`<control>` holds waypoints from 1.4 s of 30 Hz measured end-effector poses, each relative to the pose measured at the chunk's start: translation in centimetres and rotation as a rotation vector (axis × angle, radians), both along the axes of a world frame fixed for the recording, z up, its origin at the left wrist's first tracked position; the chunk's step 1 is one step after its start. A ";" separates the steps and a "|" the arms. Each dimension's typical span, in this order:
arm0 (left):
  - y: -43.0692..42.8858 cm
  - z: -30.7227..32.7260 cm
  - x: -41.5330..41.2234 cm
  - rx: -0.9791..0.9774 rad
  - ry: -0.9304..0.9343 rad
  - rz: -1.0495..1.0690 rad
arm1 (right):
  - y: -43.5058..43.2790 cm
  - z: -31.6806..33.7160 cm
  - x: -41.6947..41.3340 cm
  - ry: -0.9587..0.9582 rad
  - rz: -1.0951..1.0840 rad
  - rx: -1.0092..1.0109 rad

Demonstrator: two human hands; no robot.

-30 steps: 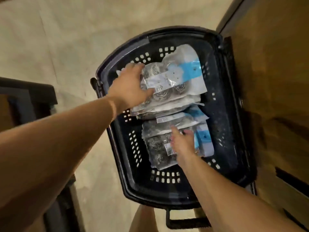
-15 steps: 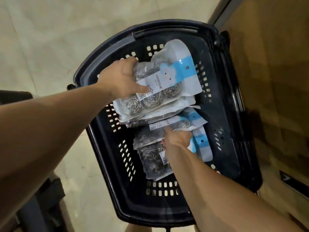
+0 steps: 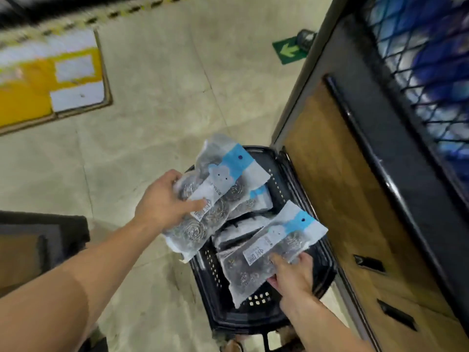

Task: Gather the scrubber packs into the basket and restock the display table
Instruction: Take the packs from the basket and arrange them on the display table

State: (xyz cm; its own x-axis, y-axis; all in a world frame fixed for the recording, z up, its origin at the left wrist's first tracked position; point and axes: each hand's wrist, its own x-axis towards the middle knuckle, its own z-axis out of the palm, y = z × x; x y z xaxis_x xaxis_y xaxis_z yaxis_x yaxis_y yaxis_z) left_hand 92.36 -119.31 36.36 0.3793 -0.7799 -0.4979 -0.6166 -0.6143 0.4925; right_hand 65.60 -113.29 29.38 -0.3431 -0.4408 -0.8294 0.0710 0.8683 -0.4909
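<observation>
**Both hands hold packs over the basket**

The left hand (image 3: 165, 203) grips a stack of scrubber packs (image 3: 223, 184), at least two, overhanging the left rim of the basket (image 3: 250, 320). The right hand (image 3: 291, 275) pinches another pack (image 3: 276, 241) above the near right corner. More packs lie inside between them, too overlapped to count. The basket's right side sits against the wooden display unit (image 3: 330, 199). Open floor (image 3: 152, 128) lies to the left and ahead, up to one flat carton (image 3: 50, 80)
</observation>
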 end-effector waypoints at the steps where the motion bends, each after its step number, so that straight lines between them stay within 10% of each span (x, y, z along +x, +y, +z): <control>1: 0.7 2.3 -0.1 -0.017 0.021 0.019 | 0.2 2.7 -0.2 -0.016 0.018 -0.024; 11: 3.1 24.2 -5.3 -0.292 0.348 0.142 | 0.6 30.6 -5.7 -0.035 0.233 -0.460; 21: -0.3 41.9 -20.8 -0.522 0.618 -0.115 | 3.2 48.8 -21.4 0.077 -0.078 -0.825; 31: 4.1 44.5 -51.5 -0.444 0.756 -0.413 | 15.0 51.5 -46.7 0.322 -0.559 -0.911; 42: 16.5 37.3 -75.9 -0.194 0.691 -0.634 | 31.3 40.1 -68.4 0.375 -0.800 -0.601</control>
State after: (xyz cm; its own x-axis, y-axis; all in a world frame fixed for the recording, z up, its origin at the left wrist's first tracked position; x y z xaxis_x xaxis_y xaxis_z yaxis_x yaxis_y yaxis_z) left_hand 16.41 -102.83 73.64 -0.4709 -0.8319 -0.2937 -0.3412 -0.1353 0.9302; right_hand -2.77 -81.98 69.52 -0.9019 -0.2763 -0.3321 0.2683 0.2442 -0.9319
